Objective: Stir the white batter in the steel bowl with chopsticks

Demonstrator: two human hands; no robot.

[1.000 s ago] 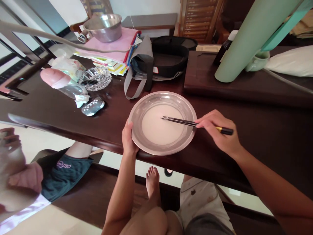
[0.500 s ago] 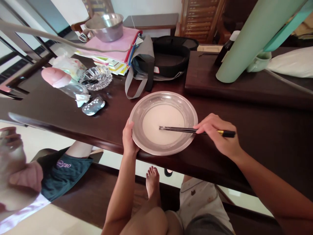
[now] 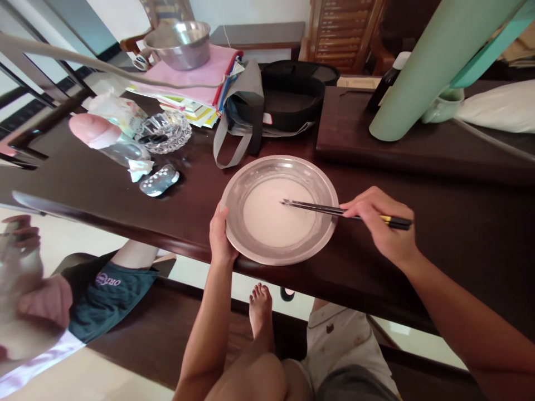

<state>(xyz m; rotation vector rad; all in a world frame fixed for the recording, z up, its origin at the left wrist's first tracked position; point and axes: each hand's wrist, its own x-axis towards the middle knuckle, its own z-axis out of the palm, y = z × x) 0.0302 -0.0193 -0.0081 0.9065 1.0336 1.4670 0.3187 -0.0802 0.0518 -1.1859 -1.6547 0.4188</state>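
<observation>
A round metal plate (image 3: pixel 324 184) with thin white liquid (image 3: pixel 271 223) in it lies near the front edge of a dark wooden table (image 3: pixel 438 245). My left hand (image 3: pixel 219 236) grips the plate's left rim, thumb on top. My right hand (image 3: pixel 382 225) is closed on a pair of dark chopsticks (image 3: pixel 317 208) with a yellow band near the top. Their tips rest together in the liquid, a little right of the plate's middle.
To the left lie a small remote (image 3: pixel 159 181), a glass ashtray (image 3: pixel 165 132) and a pink-capped bottle (image 3: pixel 104 139). Behind stand a black bag (image 3: pixel 284 103), a steel bowl (image 3: pixel 178 44) on books, and a green tube (image 3: pixel 426 67). Another person (image 3: pixel 62 301) sits at left.
The chopstick tips swept through the liquid, down toward me and then back up and to the right. My right hand shifted slightly right. My left hand stayed on the rim.
</observation>
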